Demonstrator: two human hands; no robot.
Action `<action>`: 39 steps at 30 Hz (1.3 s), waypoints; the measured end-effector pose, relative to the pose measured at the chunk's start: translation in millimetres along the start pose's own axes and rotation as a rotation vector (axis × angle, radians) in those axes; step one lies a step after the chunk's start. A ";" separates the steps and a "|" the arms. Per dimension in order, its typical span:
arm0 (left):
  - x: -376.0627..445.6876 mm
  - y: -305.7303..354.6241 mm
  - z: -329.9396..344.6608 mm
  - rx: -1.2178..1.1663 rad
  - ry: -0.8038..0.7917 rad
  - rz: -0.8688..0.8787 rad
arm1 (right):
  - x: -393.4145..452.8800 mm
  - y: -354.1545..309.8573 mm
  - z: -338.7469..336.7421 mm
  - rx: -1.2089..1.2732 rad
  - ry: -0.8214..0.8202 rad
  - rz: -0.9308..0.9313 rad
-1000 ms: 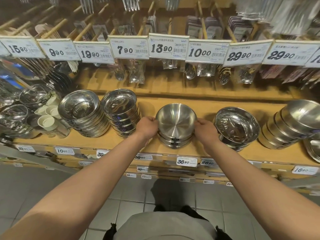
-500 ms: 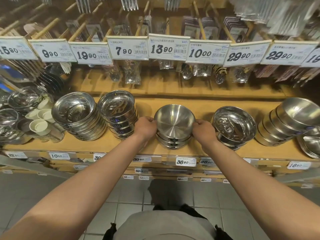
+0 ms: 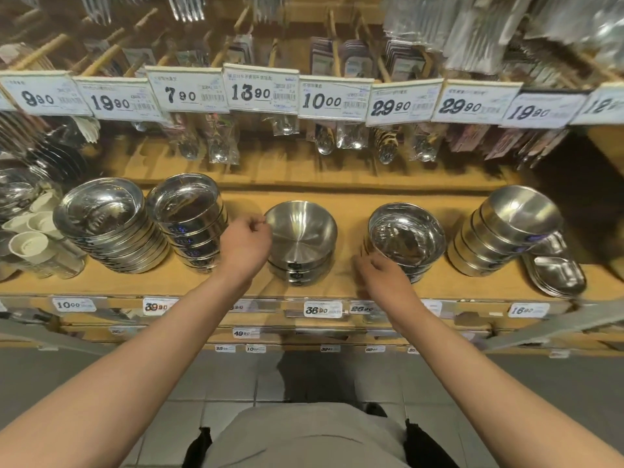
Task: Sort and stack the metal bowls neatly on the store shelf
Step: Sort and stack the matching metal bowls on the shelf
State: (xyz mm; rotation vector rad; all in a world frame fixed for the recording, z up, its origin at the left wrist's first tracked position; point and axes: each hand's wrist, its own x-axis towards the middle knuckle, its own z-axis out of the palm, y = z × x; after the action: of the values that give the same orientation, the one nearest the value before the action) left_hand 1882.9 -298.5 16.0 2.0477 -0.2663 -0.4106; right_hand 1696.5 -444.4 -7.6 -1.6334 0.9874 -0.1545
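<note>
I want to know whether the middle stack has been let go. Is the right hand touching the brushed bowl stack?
Apart. The head view shows bare wooden shelf between the right hand and the brushed bowl stack; the hand sits beside the shiny stack instead.

A shop aisle for kitchenware.
Price tags [image 3: 260,91] line a wooden shelf [image 3: 344,211] of stacked metal bowls [image 3: 189,217]; packaged cutlery [image 3: 283,125] hangs above.

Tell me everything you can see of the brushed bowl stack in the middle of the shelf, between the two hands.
The brushed bowl stack is a short nested pile of matte, steel-looking bowls with a flat, faintly ringed base inside the top one. Dark labels show on the lower bowls' walls. It tilts slightly toward the camera on the wooden shelf. The left hand sits at its left rim, seemingly touching; the right hand is clear of it.
</note>
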 end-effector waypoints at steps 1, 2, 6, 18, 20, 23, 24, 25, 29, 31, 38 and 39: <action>-8.4 6.5 8.2 0.001 0.009 0.029 | -6.9 7.6 -11.8 0.003 -0.024 0.024; -17.3 13.3 18.5 -0.005 0.002 0.052 | -11.9 15.4 -24.9 0.004 -0.056 0.056; -49.7 30.6 72.6 0.025 -0.126 0.063 | -19.7 47.8 -90.1 -0.003 -0.101 0.183; -69.5 45.0 179.0 -0.451 -0.333 -0.448 | 43.0 37.3 -154.6 0.296 -0.101 0.236; -68.3 46.5 182.8 -0.468 -0.319 -0.428 | 45.1 34.2 -145.9 0.348 -0.170 0.217; -67.0 43.6 185.5 -0.466 -0.316 -0.411 | 48.0 35.0 -140.5 0.373 -0.168 0.187; -66.2 42.1 186.7 -0.468 -0.310 -0.410 | 49.8 36.5 -140.4 0.391 -0.161 0.179; -65.8 41.3 187.6 -0.468 -0.304 -0.408 | 51.3 37.4 -140.9 0.419 -0.160 0.186; -64.5 45.5 193.6 -0.484 -0.278 -0.399 | 56.9 36.3 -143.6 0.449 -0.165 0.175; -62.5 47.9 196.6 -0.484 -0.273 -0.396 | 57.7 34.0 -144.9 0.463 -0.189 0.176; -68.5 43.0 197.7 -0.538 -0.238 -0.461 | 52.2 57.2 -155.9 0.457 -0.154 0.232; -76.5 36.0 197.6 -0.553 -0.205 -0.507 | 48.3 71.4 -160.4 0.450 -0.163 0.241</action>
State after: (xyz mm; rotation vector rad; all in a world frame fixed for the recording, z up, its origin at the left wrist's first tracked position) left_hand 1733.9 -447.0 -28.3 1.5058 0.2361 -0.8995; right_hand 1598.1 -595.0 -35.1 -1.0911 0.9359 -0.0717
